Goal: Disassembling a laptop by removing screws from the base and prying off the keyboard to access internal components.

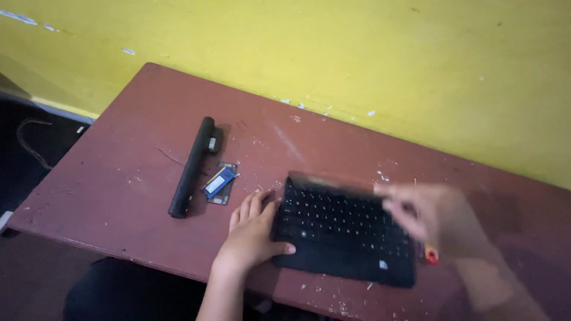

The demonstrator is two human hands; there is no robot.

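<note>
The counter (119, 178) is a reddish-brown surface, scratched and speckled with pale debris, set with its far edge against a yellow wall (357, 53).

A black laptop base (345, 232), keyboard side up, lies near the front edge of the counter, toward its right end. Its long axis runs roughly parallel to the front edge, tilted slightly so that the right end sits nearer the person. The keyboard rows follow the same axis.

A long black battery bar (191, 167) lies toward the left half of the counter, well apart from the laptop base. Its long axis runs from the front edge toward the far edge, leaning right at the far end.

The left hand (253, 235) rests palm down on the counter at the left short edge of the laptop base. The fingers lie flat and spread, and the thumb lies on the front left corner of the base. The hand presses rather than clenches.

The right hand (434, 217) is above the right end of the keyboard and heavily blurred; its grip cannot be determined.

A small blue memory module (219, 182) lies on a dark cover plate (223, 194) just beside the battery bar.

A small red and yellow object (431, 256) sits at the right edge of the laptop base.
</note>
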